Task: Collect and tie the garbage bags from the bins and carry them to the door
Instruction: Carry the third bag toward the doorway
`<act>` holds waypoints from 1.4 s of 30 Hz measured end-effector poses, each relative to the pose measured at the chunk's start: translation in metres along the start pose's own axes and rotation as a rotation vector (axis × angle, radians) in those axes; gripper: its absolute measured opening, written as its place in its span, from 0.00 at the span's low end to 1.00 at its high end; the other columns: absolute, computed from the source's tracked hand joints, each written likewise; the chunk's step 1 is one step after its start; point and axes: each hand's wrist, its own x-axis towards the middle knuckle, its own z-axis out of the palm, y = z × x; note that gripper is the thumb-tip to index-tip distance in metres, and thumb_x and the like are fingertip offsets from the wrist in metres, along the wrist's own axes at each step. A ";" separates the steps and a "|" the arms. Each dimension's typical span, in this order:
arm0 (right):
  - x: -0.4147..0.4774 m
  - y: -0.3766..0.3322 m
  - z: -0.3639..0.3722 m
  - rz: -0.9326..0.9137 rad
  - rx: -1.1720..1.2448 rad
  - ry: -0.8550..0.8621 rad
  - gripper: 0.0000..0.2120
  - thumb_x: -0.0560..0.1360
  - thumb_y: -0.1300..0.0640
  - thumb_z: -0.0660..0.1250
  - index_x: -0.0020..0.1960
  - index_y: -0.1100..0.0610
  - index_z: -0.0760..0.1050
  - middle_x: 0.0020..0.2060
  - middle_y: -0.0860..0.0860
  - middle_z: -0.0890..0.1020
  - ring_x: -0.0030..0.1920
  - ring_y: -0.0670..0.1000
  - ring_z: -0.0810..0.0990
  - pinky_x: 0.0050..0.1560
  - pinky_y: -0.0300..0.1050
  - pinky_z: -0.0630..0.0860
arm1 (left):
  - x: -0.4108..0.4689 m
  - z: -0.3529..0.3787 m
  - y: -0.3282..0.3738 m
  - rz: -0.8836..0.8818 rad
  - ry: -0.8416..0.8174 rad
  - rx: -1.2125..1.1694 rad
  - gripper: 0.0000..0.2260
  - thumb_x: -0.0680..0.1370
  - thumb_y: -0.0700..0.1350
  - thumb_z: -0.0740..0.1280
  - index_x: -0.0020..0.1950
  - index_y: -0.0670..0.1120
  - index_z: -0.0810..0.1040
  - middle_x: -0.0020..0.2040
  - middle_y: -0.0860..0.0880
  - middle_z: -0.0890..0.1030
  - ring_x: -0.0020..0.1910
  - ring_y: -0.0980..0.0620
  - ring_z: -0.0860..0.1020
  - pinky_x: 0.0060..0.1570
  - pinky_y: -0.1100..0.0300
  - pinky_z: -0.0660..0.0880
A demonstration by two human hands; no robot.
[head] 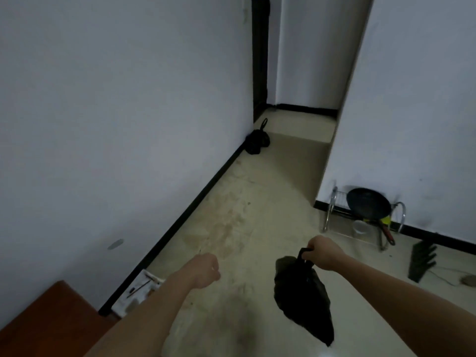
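My right hand [325, 252] grips the knotted top of a black garbage bag [304, 297], which hangs below it over the floor. My left hand [207, 270] is a loose fist in front of me and holds nothing. Down the hallway, another tied black garbage bag [257, 140] sits on the floor against the left wall, near a dark door frame [259, 60].
A white wall with black skirting runs along the left. A metal dish rack [360, 220] with a black pan stands by the right wall, with a dark green object [422, 261] beside it. A brown wooden surface [49, 323] and a white tray [136, 292] lie at the lower left.
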 end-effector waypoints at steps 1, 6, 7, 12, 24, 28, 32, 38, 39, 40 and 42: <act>0.029 -0.007 -0.013 -0.012 -0.004 0.009 0.09 0.72 0.51 0.70 0.40 0.57 0.79 0.35 0.52 0.80 0.36 0.51 0.78 0.33 0.41 0.70 | 0.026 -0.014 0.002 0.004 -0.020 -0.001 0.11 0.80 0.48 0.62 0.58 0.43 0.75 0.59 0.44 0.75 0.61 0.45 0.75 0.53 0.59 0.70; 0.183 -0.038 -0.067 0.012 0.009 0.041 0.11 0.72 0.53 0.70 0.33 0.54 0.72 0.30 0.48 0.76 0.35 0.51 0.77 0.32 0.40 0.69 | 0.181 -0.087 0.004 0.021 -0.039 -0.004 0.11 0.79 0.47 0.62 0.56 0.41 0.76 0.57 0.43 0.76 0.61 0.44 0.76 0.49 0.60 0.71; 0.209 -0.041 -0.076 0.017 0.001 0.050 0.12 0.72 0.54 0.70 0.33 0.54 0.72 0.30 0.49 0.75 0.34 0.50 0.76 0.30 0.40 0.68 | 0.207 -0.101 0.005 0.024 -0.038 0.000 0.11 0.79 0.47 0.63 0.55 0.41 0.77 0.57 0.44 0.76 0.59 0.44 0.76 0.47 0.60 0.72; 0.316 -0.073 -0.143 0.087 0.035 0.082 0.12 0.72 0.52 0.70 0.35 0.57 0.74 0.31 0.51 0.76 0.34 0.51 0.76 0.31 0.41 0.68 | 0.320 -0.201 0.018 0.046 0.002 0.007 0.11 0.78 0.47 0.64 0.56 0.42 0.76 0.61 0.43 0.77 0.59 0.45 0.76 0.50 0.60 0.71; 0.632 -0.132 -0.263 0.058 0.137 0.027 0.10 0.72 0.53 0.70 0.35 0.57 0.75 0.31 0.51 0.76 0.32 0.48 0.74 0.30 0.40 0.67 | 0.627 -0.380 0.087 0.090 -0.028 -0.040 0.08 0.77 0.48 0.65 0.53 0.47 0.75 0.59 0.45 0.76 0.57 0.47 0.76 0.51 0.61 0.71; 0.753 -0.144 -0.297 0.014 0.079 -0.051 0.11 0.72 0.50 0.70 0.35 0.56 0.76 0.30 0.50 0.76 0.33 0.49 0.75 0.30 0.40 0.67 | 0.729 -0.429 0.108 0.019 -0.082 -0.116 0.09 0.79 0.46 0.63 0.57 0.45 0.75 0.63 0.45 0.75 0.62 0.48 0.74 0.51 0.64 0.71; 0.851 -0.169 -0.344 -0.042 0.091 -0.110 0.11 0.73 0.51 0.69 0.37 0.59 0.77 0.31 0.52 0.76 0.32 0.48 0.75 0.31 0.40 0.68 | 0.815 -0.483 0.125 -0.059 -0.053 -0.184 0.17 0.77 0.49 0.63 0.60 0.41 0.78 0.62 0.42 0.77 0.62 0.45 0.75 0.63 0.58 0.70; 0.991 -0.211 -0.397 -0.091 0.009 -0.140 0.13 0.72 0.51 0.69 0.33 0.57 0.73 0.30 0.54 0.73 0.31 0.51 0.73 0.32 0.41 0.66 | 0.922 -0.538 0.126 -0.083 -0.067 -0.221 0.05 0.77 0.46 0.64 0.41 0.52 0.72 0.50 0.50 0.76 0.52 0.51 0.76 0.46 0.65 0.71; 1.021 -0.217 -0.403 -0.097 0.004 -0.143 0.13 0.72 0.52 0.69 0.33 0.57 0.72 0.30 0.55 0.72 0.31 0.51 0.72 0.32 0.41 0.65 | 0.951 -0.548 0.124 -0.082 -0.074 -0.207 0.03 0.77 0.47 0.64 0.44 0.50 0.73 0.51 0.50 0.76 0.53 0.51 0.76 0.45 0.65 0.70; 1.046 -0.222 -0.408 -0.103 -0.002 -0.145 0.15 0.73 0.52 0.69 0.32 0.56 0.70 0.29 0.55 0.70 0.29 0.51 0.70 0.31 0.41 0.64 | 0.974 -0.556 0.122 -0.091 -0.087 -0.190 0.03 0.78 0.47 0.64 0.47 0.49 0.74 0.52 0.50 0.76 0.54 0.51 0.76 0.46 0.64 0.70; 1.091 -0.231 -0.417 -0.098 -0.016 -0.145 0.18 0.73 0.53 0.68 0.30 0.55 0.64 0.26 0.53 0.65 0.26 0.49 0.65 0.30 0.41 0.61 | 1.022 -0.575 0.119 -0.092 -0.090 -0.148 0.06 0.78 0.47 0.63 0.51 0.46 0.76 0.56 0.47 0.77 0.57 0.49 0.76 0.52 0.62 0.71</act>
